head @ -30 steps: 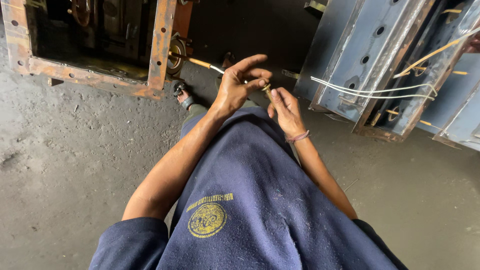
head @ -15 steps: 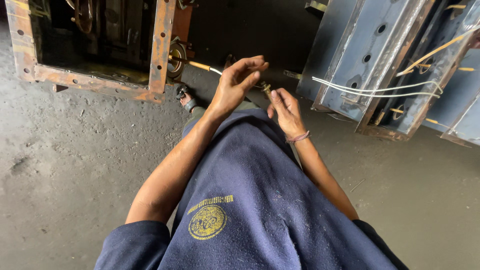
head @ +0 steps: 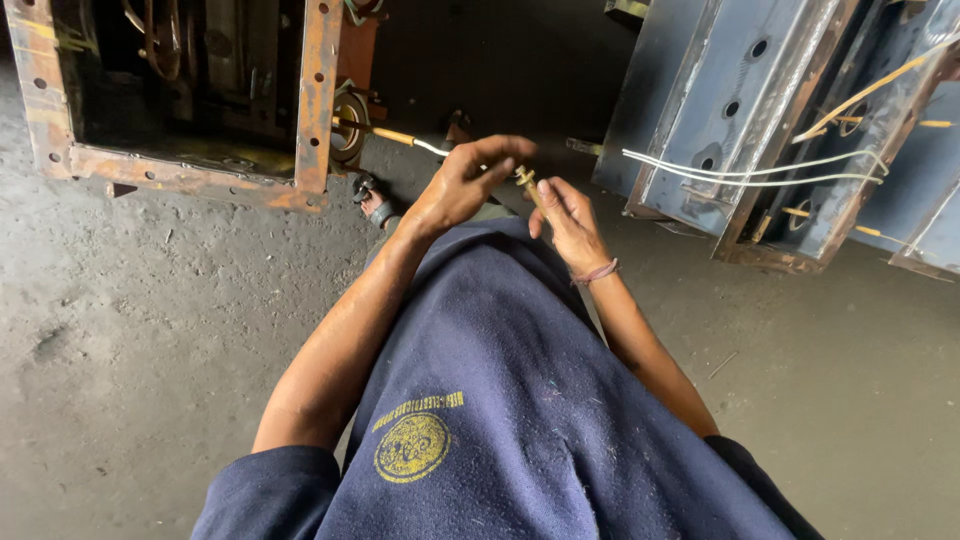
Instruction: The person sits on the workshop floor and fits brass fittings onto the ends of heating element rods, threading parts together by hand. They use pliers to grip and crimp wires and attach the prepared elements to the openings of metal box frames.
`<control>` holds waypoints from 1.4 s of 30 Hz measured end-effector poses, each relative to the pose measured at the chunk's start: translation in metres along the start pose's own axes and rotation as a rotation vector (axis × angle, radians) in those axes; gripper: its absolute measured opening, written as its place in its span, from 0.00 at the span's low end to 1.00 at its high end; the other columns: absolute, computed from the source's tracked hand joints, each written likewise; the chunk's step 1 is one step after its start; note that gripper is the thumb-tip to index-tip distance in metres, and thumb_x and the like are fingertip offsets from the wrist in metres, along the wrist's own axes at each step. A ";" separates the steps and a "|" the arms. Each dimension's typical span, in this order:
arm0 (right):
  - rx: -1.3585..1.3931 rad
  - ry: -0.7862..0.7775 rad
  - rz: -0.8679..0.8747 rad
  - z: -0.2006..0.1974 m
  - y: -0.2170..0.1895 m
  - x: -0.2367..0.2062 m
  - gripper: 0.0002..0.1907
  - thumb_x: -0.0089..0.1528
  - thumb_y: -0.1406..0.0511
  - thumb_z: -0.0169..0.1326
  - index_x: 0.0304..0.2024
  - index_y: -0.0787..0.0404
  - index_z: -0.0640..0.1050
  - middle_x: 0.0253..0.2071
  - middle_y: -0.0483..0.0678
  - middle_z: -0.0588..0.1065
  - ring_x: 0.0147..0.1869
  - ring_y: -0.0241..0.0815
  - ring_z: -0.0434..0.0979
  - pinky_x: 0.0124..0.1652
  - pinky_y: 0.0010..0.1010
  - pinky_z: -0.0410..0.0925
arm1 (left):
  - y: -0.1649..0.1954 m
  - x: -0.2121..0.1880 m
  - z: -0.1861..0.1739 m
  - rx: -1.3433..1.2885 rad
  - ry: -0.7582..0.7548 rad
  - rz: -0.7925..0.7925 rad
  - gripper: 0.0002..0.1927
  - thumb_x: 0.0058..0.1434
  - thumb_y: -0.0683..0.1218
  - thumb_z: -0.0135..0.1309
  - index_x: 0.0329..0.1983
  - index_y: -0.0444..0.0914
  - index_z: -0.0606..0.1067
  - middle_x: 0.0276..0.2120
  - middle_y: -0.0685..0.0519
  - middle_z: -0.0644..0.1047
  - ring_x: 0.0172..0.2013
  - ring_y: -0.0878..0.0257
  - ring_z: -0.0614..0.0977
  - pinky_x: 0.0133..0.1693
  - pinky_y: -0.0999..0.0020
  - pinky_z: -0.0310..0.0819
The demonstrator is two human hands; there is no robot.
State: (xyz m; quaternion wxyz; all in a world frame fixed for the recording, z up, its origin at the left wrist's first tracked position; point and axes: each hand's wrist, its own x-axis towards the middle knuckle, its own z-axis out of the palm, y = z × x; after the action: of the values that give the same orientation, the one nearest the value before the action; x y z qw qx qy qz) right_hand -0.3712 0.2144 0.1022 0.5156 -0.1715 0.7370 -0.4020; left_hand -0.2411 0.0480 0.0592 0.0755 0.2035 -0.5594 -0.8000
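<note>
Both hands meet just beyond the raised knee, over the grey concrete floor (head: 120, 330), working a small brass-coloured threaded fitting (head: 524, 180) held between them. The left hand (head: 462, 186) has its thumb and forefinger closed on the top of the fitting, the other fingers spread loosely above it; the right hand (head: 566, 218), with a thin band at the wrist, curls its fingers shut around the lower end. The piece looks like metal, so it is probably stiff, light for its size and hard to hurt, though its narrow round body could slip or roll out of a loose pinch; the threaded end and any flat faces would give the surest hold. Its exact shape is hard to make out, since fingers cover most of it. A thin rod with a yellow and white sleeve (head: 400, 138) runs from the rusty steel frame (head: 318, 100) at far left toward the hands, but whether it joins the fitting is hidden behind the left hand. At far right lean grey-blue steel panels (head: 700, 90) with white wires (head: 740, 172) across them, cut off by the edge. The dark blue trouser leg (head: 480, 400) fills the near view.
</note>
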 end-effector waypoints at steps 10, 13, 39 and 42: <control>-0.151 0.165 -0.250 -0.005 0.043 -0.018 0.23 0.72 0.51 0.57 0.36 0.64 0.72 0.28 0.39 0.68 0.32 0.29 0.63 0.31 0.21 0.59 | -0.019 0.008 0.003 -0.142 0.050 0.073 0.11 0.65 0.41 0.61 0.50 0.35 0.83 0.42 0.54 0.78 0.42 0.67 0.80 0.46 0.71 0.79; -0.004 0.124 0.090 -0.005 0.051 -0.023 0.35 0.77 0.46 0.39 0.29 0.63 0.80 0.21 0.36 0.65 0.27 0.27 0.64 0.29 0.19 0.56 | -0.021 0.010 0.001 -0.181 0.055 -0.002 0.10 0.64 0.40 0.61 0.48 0.36 0.83 0.41 0.56 0.80 0.43 0.68 0.83 0.48 0.73 0.83; 0.109 0.414 -0.193 -0.008 0.047 -0.031 0.18 0.71 0.53 0.53 0.39 0.61 0.76 0.27 0.34 0.67 0.30 0.25 0.63 0.30 0.20 0.56 | -0.027 0.022 0.003 -0.089 0.055 0.017 0.13 0.63 0.33 0.57 0.49 0.36 0.82 0.43 0.54 0.79 0.46 0.66 0.82 0.52 0.71 0.79; 0.116 0.413 -0.027 -0.008 0.044 -0.029 0.23 0.73 0.51 0.52 0.35 0.64 0.77 0.24 0.34 0.64 0.28 0.25 0.59 0.29 0.20 0.53 | -0.025 0.022 0.001 -0.059 0.068 0.030 0.12 0.63 0.33 0.58 0.49 0.36 0.83 0.43 0.54 0.79 0.45 0.66 0.82 0.52 0.71 0.80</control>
State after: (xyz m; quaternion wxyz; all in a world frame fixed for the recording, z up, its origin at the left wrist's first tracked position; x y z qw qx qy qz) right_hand -0.3597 0.2643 0.0874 0.3571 -0.0653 0.8004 -0.4770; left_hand -0.2590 0.0498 0.0308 0.1123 0.2198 -0.5359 -0.8074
